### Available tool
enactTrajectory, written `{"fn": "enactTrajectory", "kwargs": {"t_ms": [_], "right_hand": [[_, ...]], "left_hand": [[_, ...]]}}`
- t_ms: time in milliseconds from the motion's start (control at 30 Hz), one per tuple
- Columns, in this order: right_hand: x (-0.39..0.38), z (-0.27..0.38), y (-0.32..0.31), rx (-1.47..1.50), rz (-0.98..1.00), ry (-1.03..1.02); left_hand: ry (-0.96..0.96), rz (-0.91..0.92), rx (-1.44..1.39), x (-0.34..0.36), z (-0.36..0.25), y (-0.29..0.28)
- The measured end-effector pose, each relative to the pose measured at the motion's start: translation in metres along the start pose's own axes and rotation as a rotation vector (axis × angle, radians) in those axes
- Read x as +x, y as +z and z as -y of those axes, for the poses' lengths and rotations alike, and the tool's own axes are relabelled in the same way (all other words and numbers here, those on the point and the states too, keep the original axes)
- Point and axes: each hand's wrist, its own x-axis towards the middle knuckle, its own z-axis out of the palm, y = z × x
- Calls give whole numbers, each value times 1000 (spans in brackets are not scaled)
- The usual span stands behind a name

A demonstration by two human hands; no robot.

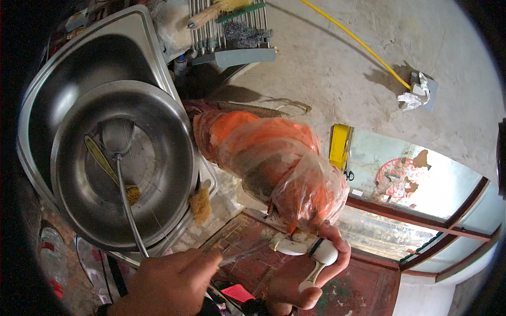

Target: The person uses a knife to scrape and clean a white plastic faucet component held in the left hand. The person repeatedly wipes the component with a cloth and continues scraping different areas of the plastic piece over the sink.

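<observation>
My right hand (321,268) is wrapped round a white tap (299,247), its thumb and fingers about the lever. Above the tap is a thick bundle of orange material (263,147) under clear plastic. A thin pale streak, which looks like water, runs from the spout toward my left hand (168,282). That hand is closed, knuckles up; what is inside its fingers is hidden. The long handle of a metal ladle (125,189) reaches to my left hand, and I cannot tell whether it is gripped. The ladle's bowl rests in a round steel basin (79,210), beside a yellow-handled brush (103,160).
The basin sits in a steel sink (47,89). A tan sponge (200,205) lies by the rim. A rack (245,55) at the top holds a brush and steel wool. A yellow cable (363,45) runs to a wall socket (421,90). A red-framed door (464,231) stands at the right.
</observation>
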Motion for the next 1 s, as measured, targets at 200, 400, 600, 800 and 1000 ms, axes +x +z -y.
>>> {"fn": "enactTrajectory", "kwargs": {"t_ms": [200, 400, 600, 800, 1000], "right_hand": [[-2, 2, 5, 74, -15, 27], [-2, 1, 2, 71, -12, 16], [-2, -2, 3, 86, -31, -8], [2, -8, 5, 119, 25, -112], [3, -3, 5, 58, 23, -79]], "left_hand": [[-36, 19, 21, 4, -8, -3], [-10, 47, 42, 6, -11, -3], [-37, 28, 31, 5, -5, 3], [33, -115, -64, -11, -11, 28], [66, -362, -204, -16, -1, 54]]}}
